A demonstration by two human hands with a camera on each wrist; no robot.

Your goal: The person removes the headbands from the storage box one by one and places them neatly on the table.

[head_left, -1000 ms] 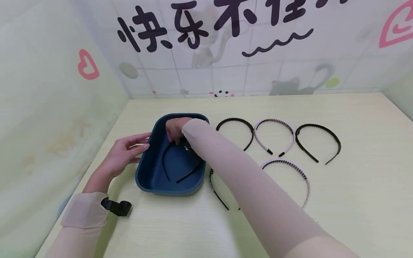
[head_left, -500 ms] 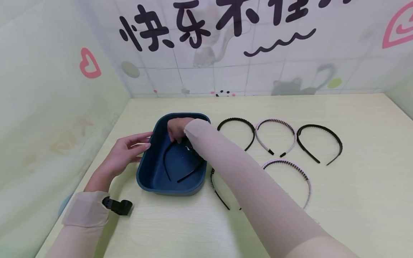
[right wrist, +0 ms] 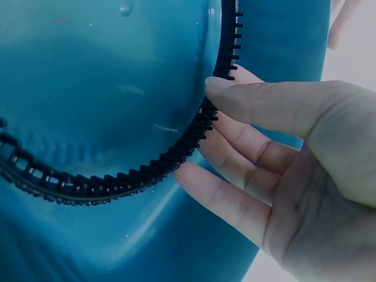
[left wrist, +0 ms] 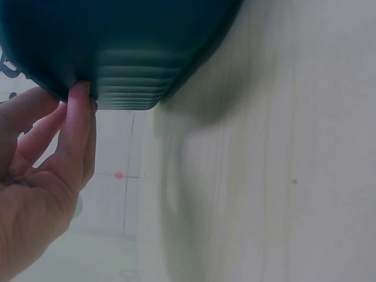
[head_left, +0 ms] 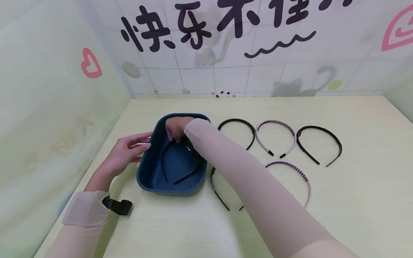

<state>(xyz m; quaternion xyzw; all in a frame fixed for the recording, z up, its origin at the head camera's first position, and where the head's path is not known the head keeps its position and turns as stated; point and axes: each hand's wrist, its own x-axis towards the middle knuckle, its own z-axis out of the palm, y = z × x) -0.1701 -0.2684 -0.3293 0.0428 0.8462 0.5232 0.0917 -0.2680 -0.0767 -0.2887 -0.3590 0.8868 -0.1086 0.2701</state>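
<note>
My right hand (head_left: 175, 128) is inside the dark blue plastic basin (head_left: 205, 179). It pinches a black toothed headband (right wrist: 194, 132) between thumb and fingers, at one side of the curve, as the right wrist view shows. The two ends of this headband point toward me in the basin. Part of it is hidden by the right sleeve in the head view. My left hand (head_left: 124, 154) rests its fairly straight fingers on the basin's left side. In the left wrist view, its fingertips (left wrist: 79, 94) touch the basin's outside near the edge.
Right of the basin lie a black headband (head_left: 237, 120), a pale purple headband (head_left: 274, 122) and another black headband (head_left: 319, 128) in a row. Nearer me are a second pale purple headband (head_left: 308, 186) and a dark one (head_left: 219, 197), both partly behind my right arm.
The black headband's ends have shifted slightly left inside the basin as my right hand holds it. My left hand has stayed against the basin's side.
</note>
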